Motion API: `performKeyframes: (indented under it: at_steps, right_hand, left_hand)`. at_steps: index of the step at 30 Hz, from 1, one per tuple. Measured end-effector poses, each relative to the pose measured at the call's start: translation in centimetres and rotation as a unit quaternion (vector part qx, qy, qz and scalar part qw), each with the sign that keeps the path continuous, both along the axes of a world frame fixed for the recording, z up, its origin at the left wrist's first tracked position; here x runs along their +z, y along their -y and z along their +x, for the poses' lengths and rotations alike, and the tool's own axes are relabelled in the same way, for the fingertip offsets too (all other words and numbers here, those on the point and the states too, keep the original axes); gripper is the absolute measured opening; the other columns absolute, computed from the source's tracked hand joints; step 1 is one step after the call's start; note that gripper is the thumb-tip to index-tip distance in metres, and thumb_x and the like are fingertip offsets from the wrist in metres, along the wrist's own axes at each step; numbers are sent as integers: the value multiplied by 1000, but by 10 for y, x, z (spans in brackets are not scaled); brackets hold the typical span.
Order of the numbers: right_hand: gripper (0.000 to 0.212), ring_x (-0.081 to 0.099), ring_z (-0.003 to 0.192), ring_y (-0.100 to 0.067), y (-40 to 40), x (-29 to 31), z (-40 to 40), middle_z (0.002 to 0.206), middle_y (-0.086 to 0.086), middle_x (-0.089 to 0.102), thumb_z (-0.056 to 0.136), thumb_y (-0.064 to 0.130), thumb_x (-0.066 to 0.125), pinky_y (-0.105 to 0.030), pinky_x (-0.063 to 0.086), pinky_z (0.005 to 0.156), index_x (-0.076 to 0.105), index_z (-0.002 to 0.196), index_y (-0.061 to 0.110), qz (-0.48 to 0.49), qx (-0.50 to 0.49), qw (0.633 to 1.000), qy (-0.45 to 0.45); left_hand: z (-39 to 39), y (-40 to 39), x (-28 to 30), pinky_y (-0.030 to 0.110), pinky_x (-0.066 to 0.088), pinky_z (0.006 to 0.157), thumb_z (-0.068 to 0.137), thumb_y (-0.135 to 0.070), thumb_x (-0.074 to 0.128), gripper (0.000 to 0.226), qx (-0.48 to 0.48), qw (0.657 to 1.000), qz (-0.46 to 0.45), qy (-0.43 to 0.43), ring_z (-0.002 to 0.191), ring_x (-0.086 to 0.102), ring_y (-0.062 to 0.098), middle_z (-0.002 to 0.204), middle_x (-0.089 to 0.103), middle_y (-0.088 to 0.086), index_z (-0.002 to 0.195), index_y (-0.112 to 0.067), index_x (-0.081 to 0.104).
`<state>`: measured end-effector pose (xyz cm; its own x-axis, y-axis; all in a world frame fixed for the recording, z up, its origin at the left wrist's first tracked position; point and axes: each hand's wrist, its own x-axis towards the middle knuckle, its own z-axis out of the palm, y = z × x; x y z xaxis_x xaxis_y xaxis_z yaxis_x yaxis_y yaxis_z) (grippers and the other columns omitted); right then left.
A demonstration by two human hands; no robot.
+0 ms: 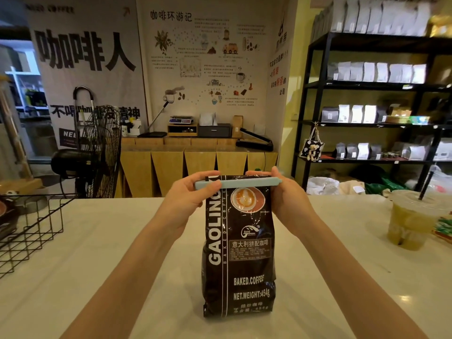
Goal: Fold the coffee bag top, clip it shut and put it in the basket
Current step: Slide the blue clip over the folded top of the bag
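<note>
bag [241, 245]: upright on surface [97, 277]
clip [236, 184]: across bag top, between both hands
left hand [188, 199]: fingers grasping clip end
right hand [285, 196]: fingers grasping other end

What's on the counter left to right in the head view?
Wire basket → left hand → coffee bag with clip across its top → right hand → iced drink cup.

Iced drink cup [409, 220], floor fan [97, 152]
</note>
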<state>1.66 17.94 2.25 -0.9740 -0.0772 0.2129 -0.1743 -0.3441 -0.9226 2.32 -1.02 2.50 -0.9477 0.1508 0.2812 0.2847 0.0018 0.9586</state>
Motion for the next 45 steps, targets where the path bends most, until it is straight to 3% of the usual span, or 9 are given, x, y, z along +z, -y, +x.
performKeyframes:
  at_steps: [3, 11, 16, 18, 22, 33, 38, 41, 45]
  right_hand:
    - [72, 63, 94, -23, -2, 0, 0, 81, -5, 76, 91, 54, 19, -38, 45, 87, 75, 71, 15, -30, 55, 998, 10]
    - [29, 56, 100, -14, -13, 4, 0, 113, 1, 57, 90, 40, 37, -26, 45, 84, 52, 114, 34, 211, 27, 976, -40]
    - [71, 53, 108, -13, -27, 5, 2, 119, 16, 44, 70, 51, 53, -25, 48, 86, 32, 136, 36, 346, -34, 929, -126]
    - [75, 59, 102, -14, -31, 2, 3, 112, 14, 53, 63, 48, 60, -25, 51, 83, 40, 133, 27, 313, -54, 939, -134]
    - [43, 67, 89, -16, -33, -2, -2, 93, -2, 69, 72, 32, 63, -21, 56, 76, 59, 109, 10, 255, -46, 958, -123]
    - [13, 69, 82, -11, -32, -9, -4, 85, -1, 70, 81, 19, 61, -19, 56, 73, 63, 92, 15, 196, -69, 970, -129]
    - [13, 69, 79, -11, -33, -10, -3, 83, -1, 71, 79, 17, 64, -22, 56, 76, 65, 92, 14, 187, -80, 970, -134]
    - [15, 69, 78, -13, -34, -9, -2, 82, -2, 72, 80, 13, 64, -23, 56, 76, 66, 94, 10, 175, -67, 972, -142]
    - [17, 68, 83, -14, -37, -9, 0, 88, -5, 72, 82, 13, 62, -25, 56, 79, 67, 98, 11, 192, -65, 967, -157]
  left_hand:
    - [-1, -6, -2, 30, 56, 73, 78, -18, 62, 27, -6, 1000, 27, -1, 88, 65, 23, 100, 66, 16, 105, -20, 62]
    - [4, -13, -4, 31, 59, 66, 79, -11, 61, 22, -6, 998, 58, -40, 80, 68, 24, 93, 66, 13, 98, -22, 62]
    - [4, -15, -5, 29, 60, 63, 79, -11, 61, 23, 12, 997, 55, -56, 80, 68, 24, 94, 65, 16, 99, -23, 61]
    - [4, -15, -6, 28, 59, 62, 79, -12, 61, 23, 20, 997, 56, -56, 78, 68, 22, 91, 65, 14, 98, -25, 61]
    - [4, -14, -7, 29, 59, 61, 79, -13, 61, 22, 26, 996, 58, -59, 75, 68, 20, 89, 65, 10, 95, -27, 61]
    - [3, -12, -3, 25, 57, 69, 82, -14, 59, 35, 47, 994, -50, -89, 96, 63, 21, 109, 62, 5, 115, -23, 55]
    - [14, -36, 11, 30, 22, 107, 85, -19, 56, 43, 202, 830, -340, -392, 129, 37, 17, 134, 49, 2, 127, -17, 48]
    - [14, -60, 14, 33, 11, 113, 91, -26, 44, 42, 176, 777, -469, -381, 132, 33, 15, 140, 45, 0, 133, -20, 39]
    - [6, -73, 20, 36, 33, 101, 94, -33, 35, 38, 139, 766, -542, -318, 116, 47, 17, 127, 54, 0, 130, -20, 37]
